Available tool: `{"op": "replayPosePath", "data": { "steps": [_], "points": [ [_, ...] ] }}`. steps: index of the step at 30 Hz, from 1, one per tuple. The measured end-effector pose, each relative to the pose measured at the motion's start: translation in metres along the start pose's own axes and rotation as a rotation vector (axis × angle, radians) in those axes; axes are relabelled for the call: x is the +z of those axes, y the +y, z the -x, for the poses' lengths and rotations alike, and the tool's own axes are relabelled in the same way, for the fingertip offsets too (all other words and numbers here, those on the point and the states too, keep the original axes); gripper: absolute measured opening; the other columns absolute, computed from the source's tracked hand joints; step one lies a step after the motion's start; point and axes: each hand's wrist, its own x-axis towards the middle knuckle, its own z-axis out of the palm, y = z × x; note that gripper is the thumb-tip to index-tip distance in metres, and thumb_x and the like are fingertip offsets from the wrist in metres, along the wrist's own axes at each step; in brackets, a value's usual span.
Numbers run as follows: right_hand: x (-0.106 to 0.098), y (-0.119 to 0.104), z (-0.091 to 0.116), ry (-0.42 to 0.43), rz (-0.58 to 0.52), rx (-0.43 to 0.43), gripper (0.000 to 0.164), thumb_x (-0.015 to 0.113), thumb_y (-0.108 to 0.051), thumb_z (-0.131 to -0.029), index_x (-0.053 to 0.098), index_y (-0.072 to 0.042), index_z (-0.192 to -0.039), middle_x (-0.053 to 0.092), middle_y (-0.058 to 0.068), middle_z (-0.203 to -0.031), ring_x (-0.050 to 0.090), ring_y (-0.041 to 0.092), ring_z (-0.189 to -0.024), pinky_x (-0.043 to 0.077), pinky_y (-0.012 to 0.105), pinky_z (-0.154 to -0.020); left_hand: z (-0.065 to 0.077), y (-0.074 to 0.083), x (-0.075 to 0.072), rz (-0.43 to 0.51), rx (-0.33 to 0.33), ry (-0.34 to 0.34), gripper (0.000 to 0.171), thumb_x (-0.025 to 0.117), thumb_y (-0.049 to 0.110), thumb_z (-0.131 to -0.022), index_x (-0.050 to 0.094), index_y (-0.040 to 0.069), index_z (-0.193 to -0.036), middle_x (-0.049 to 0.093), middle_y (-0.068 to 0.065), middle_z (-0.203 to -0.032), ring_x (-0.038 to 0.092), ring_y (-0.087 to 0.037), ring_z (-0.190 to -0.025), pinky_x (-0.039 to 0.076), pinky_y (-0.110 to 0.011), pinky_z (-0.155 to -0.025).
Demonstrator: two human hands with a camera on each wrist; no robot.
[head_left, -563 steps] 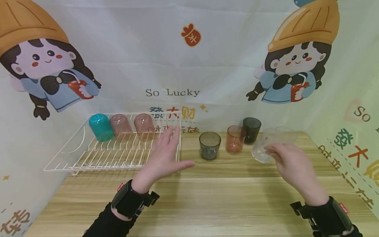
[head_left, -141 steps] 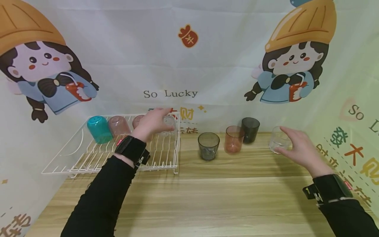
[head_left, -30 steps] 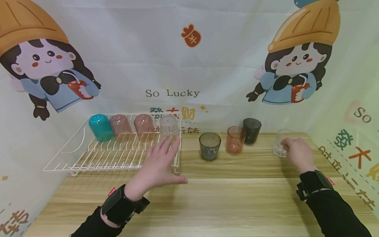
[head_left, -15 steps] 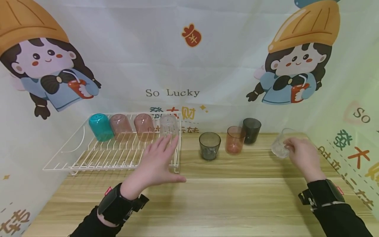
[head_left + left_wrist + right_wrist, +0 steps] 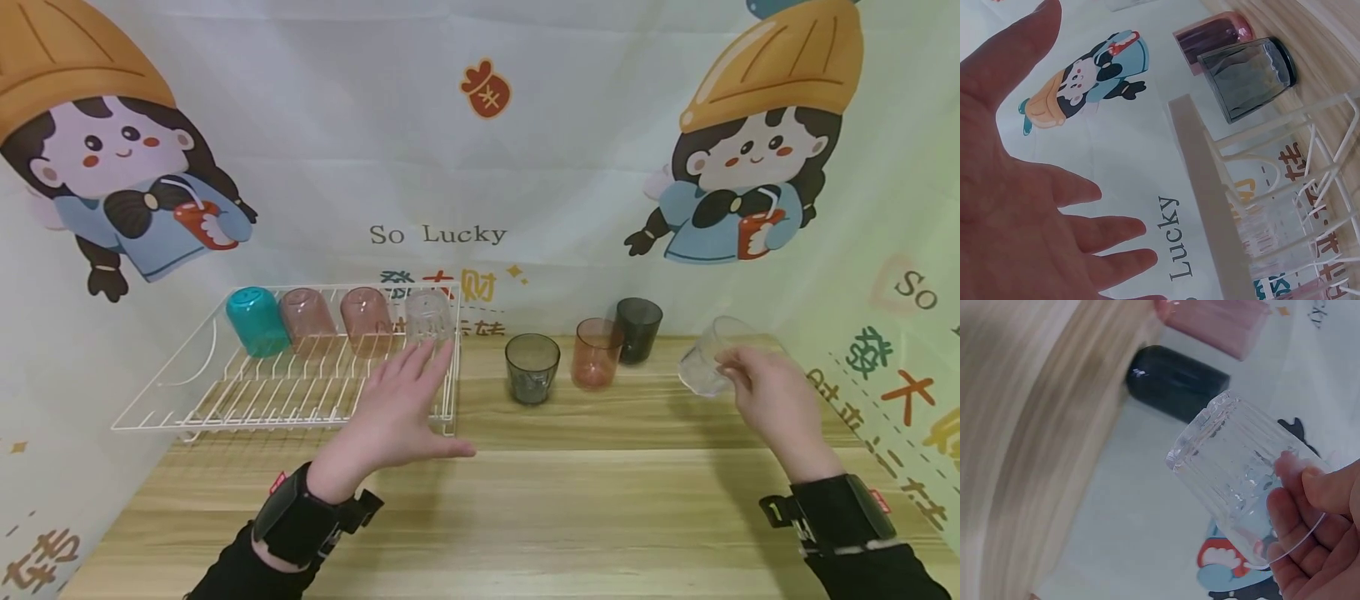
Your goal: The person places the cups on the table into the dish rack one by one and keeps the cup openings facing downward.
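My right hand point(image 5: 776, 404) pinches a clear glass tumbler point(image 5: 705, 362) by its rim, thumb on one side and fingers on the other. The tumbler leans in the head view, and in the right wrist view its thick fluted base point(image 5: 1200, 431) points away from the hand. My left hand point(image 5: 397, 408) is spread over the front right of the white wire dish rack point(image 5: 285, 427), holding nothing. Upside down along the rack's back stand a teal cup point(image 5: 257, 323), two pink cups point(image 5: 306, 317) and a clear fluted glass point(image 5: 428, 317).
Right of the rack, upright on the wooden table point(image 5: 570, 517), stand a smoky grey glass point(image 5: 532, 371), a reddish-pink glass point(image 5: 595, 357) and a dark glass point(image 5: 639, 329). A printed cloth point(image 5: 570, 167) hangs behind and along both sides.
Since a second ago the clear tumbler has gone from upright on the table to tilted and a little left in my right hand. Earlier, my left hand left the clear glass on the rack.
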Motion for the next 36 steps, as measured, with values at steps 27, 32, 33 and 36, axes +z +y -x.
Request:
{"op": "replayPosePath", "data": {
  "steps": [27,32,33,36],
  "points": [
    [-0.023,-0.068,-0.017,0.221,-0.179,-0.101,0.015,0.066,0.009,-0.081,0.066,0.0,-0.094,0.07,0.016,-0.089,0.06,0.032,-0.085,0.043,0.044,-0.08,-0.012,0.016,-0.004,0.243,0.038,0.115,0.124,0.077,0.06,-0.065,0.001,0.018,-0.153,0.005,-0.007,-0.16,0.008,-0.028,-0.146,0.006,-0.05,-0.118],
    [-0.023,-0.078,-0.017,0.23,-0.23,-0.075,0.015,0.065,0.008,-0.082,0.066,0.001,-0.095,0.069,0.016,-0.091,0.06,0.033,-0.089,0.042,0.044,-0.081,-0.014,0.021,-0.002,0.33,0.042,0.162,0.123,0.079,0.056,-0.064,0.002,0.019,-0.153,0.006,-0.001,-0.16,0.008,-0.024,-0.147,0.009,-0.048,-0.119],
    [-0.023,-0.08,-0.016,0.23,-0.239,-0.068,0.015,0.065,0.008,-0.082,0.066,0.001,-0.095,0.069,0.016,-0.092,0.059,0.033,-0.09,0.042,0.043,-0.081,-0.014,0.022,-0.002,0.35,0.045,0.172,0.123,0.08,0.056,-0.064,0.002,0.019,-0.153,0.006,0.0,-0.16,0.008,-0.024,-0.147,0.009,-0.049,-0.119],
    [-0.022,-0.086,-0.016,0.235,-0.271,-0.057,0.015,0.064,0.008,-0.083,0.066,0.001,-0.096,0.068,0.017,-0.094,0.059,0.032,-0.092,0.042,0.039,-0.081,-0.016,0.026,0.0,0.415,0.046,0.196,0.123,0.081,0.053,-0.064,0.003,0.021,-0.153,0.006,0.001,-0.159,0.008,-0.023,-0.147,0.01,-0.048,-0.118]
  ]
}}
